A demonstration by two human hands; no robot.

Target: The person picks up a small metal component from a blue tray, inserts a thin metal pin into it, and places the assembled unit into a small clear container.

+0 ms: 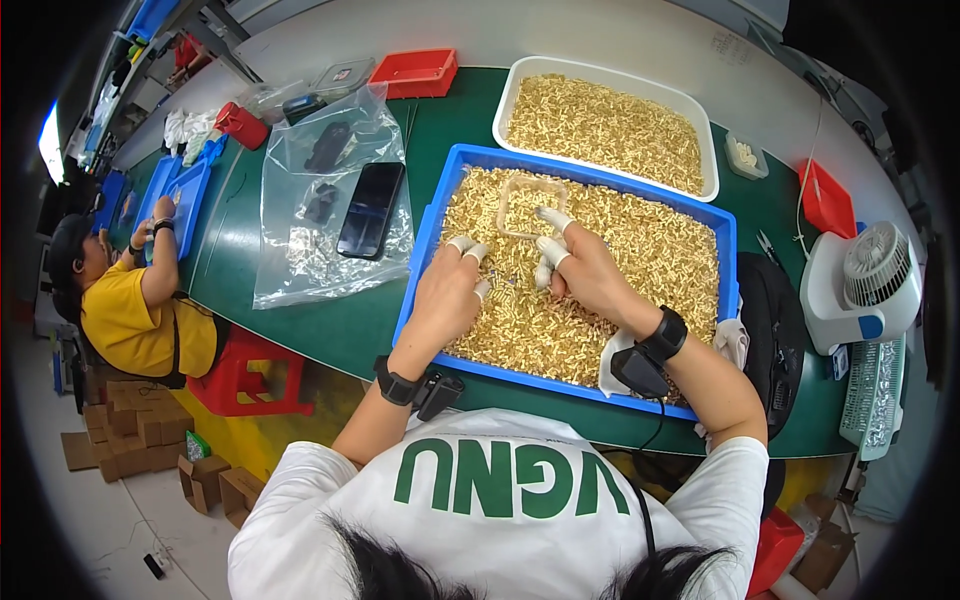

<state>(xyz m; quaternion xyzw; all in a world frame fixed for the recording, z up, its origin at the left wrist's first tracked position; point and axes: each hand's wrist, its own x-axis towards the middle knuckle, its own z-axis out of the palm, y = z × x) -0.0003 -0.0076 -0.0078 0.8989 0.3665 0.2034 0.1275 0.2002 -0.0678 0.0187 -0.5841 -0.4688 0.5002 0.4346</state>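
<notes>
A blue tray (577,161) on the table holds a thick layer of small brass-coloured metal pieces (640,250). White finger cots cover several fingertips on both hands. My left hand (445,300) is over the tray's left part, its thumb apart from its bent fingers and nothing visible between them. Near the middle, my right hand (592,270) has one finger stretched toward a small clear plastic box (515,212) lying on the pieces. Its other fingertips are bent close together by the thumb; whether they hold a piece is hidden.
A white tray (508,112) of similar pieces stands behind. Left lie a black phone (371,210) and a clear plastic bag (285,240). A red bin (415,75) is at the back. A white fan (875,265) and black bag (775,330) are right. A person in yellow (135,325) sits left.
</notes>
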